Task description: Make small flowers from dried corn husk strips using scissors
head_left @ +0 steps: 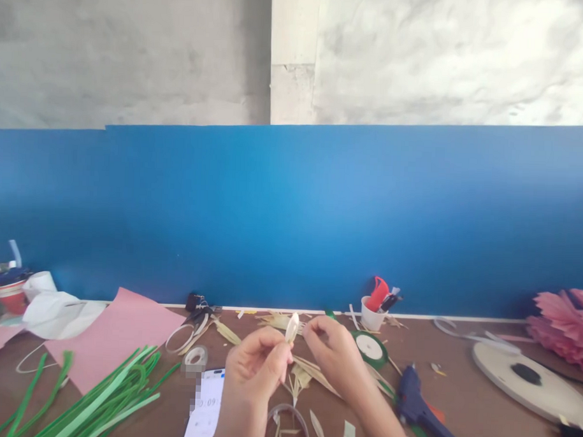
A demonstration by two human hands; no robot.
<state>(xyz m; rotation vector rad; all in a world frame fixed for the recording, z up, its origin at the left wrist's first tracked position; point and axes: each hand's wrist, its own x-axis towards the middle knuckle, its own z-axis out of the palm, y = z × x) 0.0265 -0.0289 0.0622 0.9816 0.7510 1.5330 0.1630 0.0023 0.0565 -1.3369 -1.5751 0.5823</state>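
Note:
My left hand (262, 364) pinches a small pale, petal-like piece (292, 327) upright between thumb and fingertips. Close by on the right, my right hand (330, 347) has its thumb and fingers bent together near the piece; whether anything thin is between them is too small to tell. Pale dry husk strips (299, 379) lie on the brown table below and behind both hands. A lit phone (207, 407) rests left of my left wrist, and a roll of white tape (195, 356) sits just behind it.
Green fuzzy stems (108, 397) and pink paper (115, 336) lie on the left. A green ribbon spool (370, 349), a white cup (373, 316) with tools and a blue glue gun (421, 401) stand or lie right. Farther right are a pale oval board (529, 383) and pink paper flower (562, 327).

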